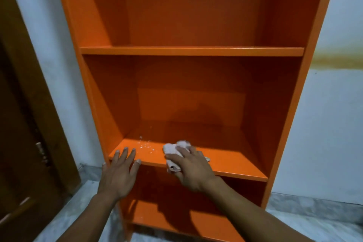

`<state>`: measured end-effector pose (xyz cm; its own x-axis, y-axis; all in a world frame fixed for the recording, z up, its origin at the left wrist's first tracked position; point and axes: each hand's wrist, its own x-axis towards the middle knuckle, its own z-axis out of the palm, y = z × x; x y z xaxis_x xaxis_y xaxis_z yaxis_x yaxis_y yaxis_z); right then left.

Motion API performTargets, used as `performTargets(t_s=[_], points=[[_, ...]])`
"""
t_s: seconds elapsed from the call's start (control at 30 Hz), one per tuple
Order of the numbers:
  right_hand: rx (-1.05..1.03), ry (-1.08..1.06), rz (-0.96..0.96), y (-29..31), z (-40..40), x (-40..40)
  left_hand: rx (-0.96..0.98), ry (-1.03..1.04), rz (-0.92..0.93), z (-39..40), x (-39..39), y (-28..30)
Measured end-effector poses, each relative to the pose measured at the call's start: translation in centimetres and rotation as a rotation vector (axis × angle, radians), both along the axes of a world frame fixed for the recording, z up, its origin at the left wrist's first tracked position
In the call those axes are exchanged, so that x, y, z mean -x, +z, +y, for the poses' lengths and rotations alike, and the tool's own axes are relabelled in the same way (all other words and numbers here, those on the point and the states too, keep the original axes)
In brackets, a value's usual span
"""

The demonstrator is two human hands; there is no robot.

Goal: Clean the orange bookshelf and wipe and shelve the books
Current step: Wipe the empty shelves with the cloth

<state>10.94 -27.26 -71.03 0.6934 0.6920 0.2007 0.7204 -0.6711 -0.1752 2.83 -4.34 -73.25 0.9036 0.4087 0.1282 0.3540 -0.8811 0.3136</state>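
The orange bookshelf (192, 51) fills the middle of the head view, and none of its visible shelves holds a book. My right hand (193, 171) presses a crumpled white cloth (175, 150) onto the front of the middle shelf board (235, 165). My left hand (119, 173) rests flat with fingers spread on the left front edge of the same board. Small white droplets or specks (146, 145) lie on the board between the two hands. No books are in view.
A brown wooden door (25, 143) with a metal hinge stands at the left. White walls flank the shelf, the right one bearing a yellow-brown stain (337, 61). Grey marble floor (82, 208) runs below, and a lower shelf board (176, 220) shows under my arms.
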Motion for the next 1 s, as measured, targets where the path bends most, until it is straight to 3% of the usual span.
performTargets(t_s=[0.2,0.27,0.33,0.4,0.47,0.53,0.73,0.83,1.0], points=[[-0.341,0.403,0.219,1.2,3.6,1.7,-0.061,-0.046,0.044,2.2,2.6,0.6],[-0.558,0.387,0.284,2.1,4.3,0.8,-0.046,-0.095,0.049,3.0,3.3,0.8],[-0.693,0.240,0.243,2.7,5.1,-1.5,0.023,-0.119,0.004,3.6,3.9,1.2],[-0.613,0.005,0.162,3.5,5.3,-4.0,0.073,-0.115,-0.095,3.9,4.6,1.5],[-0.362,-0.240,0.215,3.3,5.5,-6.2,0.067,-0.120,-0.229,4.1,5.2,2.0],[-0.144,-0.302,0.281,2.4,6.1,-6.9,0.049,-0.115,-0.337,4.1,5.7,2.4],[-0.071,0.012,0.164,1.1,10.3,-4.9,0.064,-0.070,-0.388,4.7,5.5,3.4],[-0.047,0.177,0.007,0.2,11.3,-2.8,0.050,-0.090,-0.396,4.5,5.0,4.1],[-0.285,0.535,0.109,0.1,10.8,-1.2,-0.004,-0.109,-0.415,4.5,4.7,5.4]])
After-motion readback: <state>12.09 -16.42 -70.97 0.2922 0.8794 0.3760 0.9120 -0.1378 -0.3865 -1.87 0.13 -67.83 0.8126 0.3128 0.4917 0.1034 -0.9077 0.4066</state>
